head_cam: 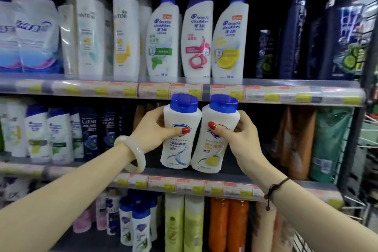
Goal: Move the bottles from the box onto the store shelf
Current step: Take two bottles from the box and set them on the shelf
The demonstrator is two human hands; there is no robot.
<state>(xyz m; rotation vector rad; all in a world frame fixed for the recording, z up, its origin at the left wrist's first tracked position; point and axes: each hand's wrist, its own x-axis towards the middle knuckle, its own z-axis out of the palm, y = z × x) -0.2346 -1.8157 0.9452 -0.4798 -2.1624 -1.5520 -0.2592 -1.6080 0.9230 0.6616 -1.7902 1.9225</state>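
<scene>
Two white bottles with blue caps are held side by side in front of the middle shelf (184, 178). My left hand (155, 129) grips the left bottle (178, 149), which has a blue swirl label. My right hand (237, 137) grips the right bottle (214, 153), which has a yellow lemon label. The bottles touch each other and tilt slightly apart at the bottom. Their bases hang just above the shelf's dark gap. The box is not in view.
The top shelf (184, 88) carries white shampoo bottles (196, 37) and dark bottles (294, 37). Dark Clear bottles (88, 133) stand left of the gap, brown and green pouches (319, 141) to its right. The bottom shelf holds green and orange bottles (221, 225). Wire racks (368, 129) stand at the right.
</scene>
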